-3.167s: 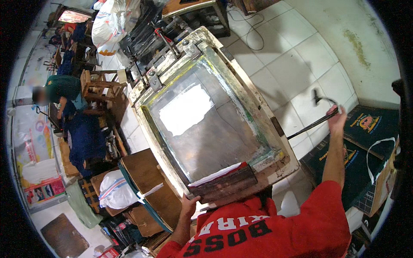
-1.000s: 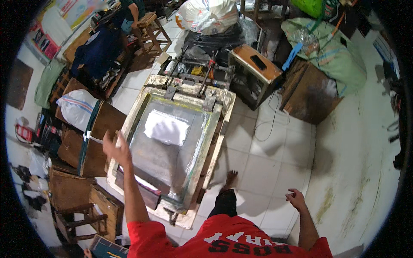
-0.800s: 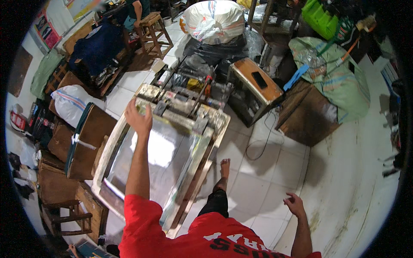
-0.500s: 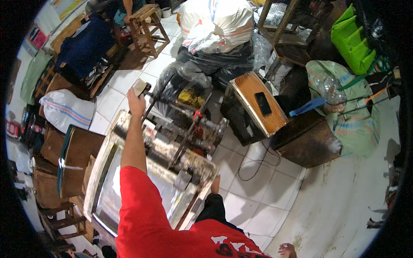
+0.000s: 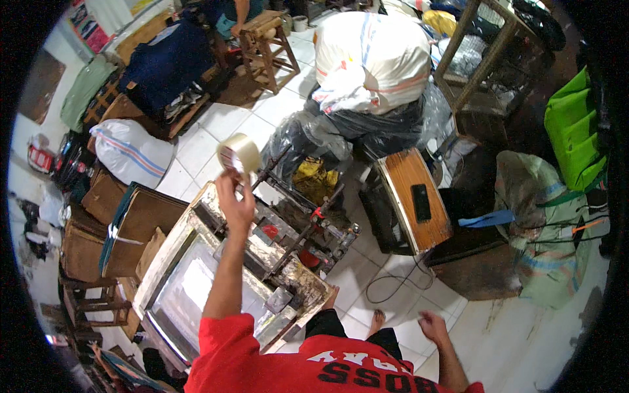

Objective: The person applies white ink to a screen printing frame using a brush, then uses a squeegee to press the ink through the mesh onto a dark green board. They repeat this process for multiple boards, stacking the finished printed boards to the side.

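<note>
My left hand (image 5: 234, 200) is closed on a wide roll of pale tan tape (image 5: 247, 150), raised above the far end of a worn screen-printing frame (image 5: 151, 288) with metal clamp bars (image 5: 282, 250). A pale patch (image 5: 196, 278) shows on the screen, whose near part is partly hidden by my arm and red shirt. At the lower right, my right hand (image 5: 432, 325) hangs over the tiles, fingers loosely curled but apart and empty.
Sacks (image 5: 367, 59) on black plastic lie ahead. A wooden-topped box (image 5: 406, 183) carries a phone (image 5: 421, 202); a cable (image 5: 393, 295) loops below. Green bags (image 5: 570, 131) sit right, stacked boards (image 5: 151, 242) left. A person (image 5: 239, 14) is beside a stool (image 5: 268, 49).
My left hand has moved from the frame's edge to the far end and has lifted the tape roll. My right hand, earlier on a black rod, has let go. The view has shifted forward.
</note>
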